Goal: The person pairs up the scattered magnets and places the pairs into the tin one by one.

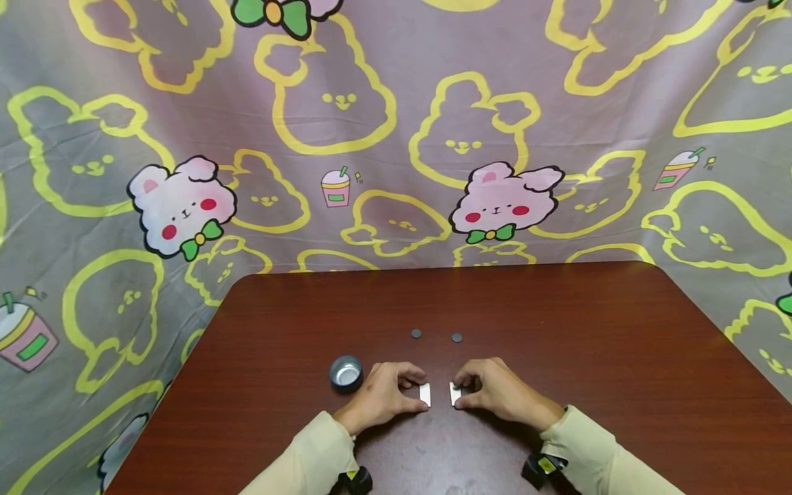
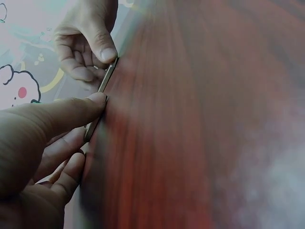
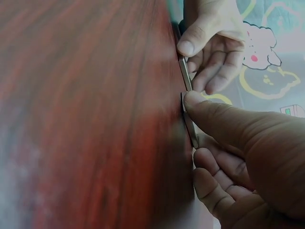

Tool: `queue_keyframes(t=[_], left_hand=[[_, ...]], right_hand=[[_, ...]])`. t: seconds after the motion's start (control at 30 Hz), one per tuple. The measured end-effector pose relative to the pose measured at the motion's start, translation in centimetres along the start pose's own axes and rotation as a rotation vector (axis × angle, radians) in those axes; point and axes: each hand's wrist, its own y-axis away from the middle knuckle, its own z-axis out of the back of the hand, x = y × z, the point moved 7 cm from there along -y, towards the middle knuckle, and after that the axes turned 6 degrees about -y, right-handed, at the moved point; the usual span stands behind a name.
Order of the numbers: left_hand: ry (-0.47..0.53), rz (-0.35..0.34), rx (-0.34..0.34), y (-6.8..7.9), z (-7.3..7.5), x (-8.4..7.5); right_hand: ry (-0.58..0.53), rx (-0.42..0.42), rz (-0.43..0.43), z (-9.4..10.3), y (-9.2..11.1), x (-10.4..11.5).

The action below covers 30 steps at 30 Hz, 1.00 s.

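Pinching the left white piece (image 1: 425,394) by its near and far ends, the left hand (image 1: 385,393) has thumb and fingers only slightly apart; opposite, the right hand (image 1: 498,392) grips the right white piece (image 1: 455,394) in much the same way. Doing this well, I'd say, wants light, even pressure at the edges, both pieces level and parallel. Each piece lies at its hand's fingertips, on the inner side, with a gap between the two; I cannot tell whether they touch the wood. Just beside the left hand stands a round container (image 1: 346,373). Farther out on the brown table (image 1: 557,309), a dark disc (image 1: 416,334) and a second disc (image 1: 456,337) lie apart. Behind hangs a bear-patterned cloth (image 1: 396,158).
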Motion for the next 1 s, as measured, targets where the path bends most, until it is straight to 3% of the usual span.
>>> queue_keyframes(t=[0.53,1.0], left_hand=[[-0.011,-0.017,0.001,-0.8,-0.7,-0.7],[-0.004,-0.002,0.028,-1.1,-0.8,-1.0]], right_hand=[[0.004,0.049,0.034,-1.0,-0.9,0.7],[-0.045,0.064,-0.005,-1.1,-1.2,0.7]])
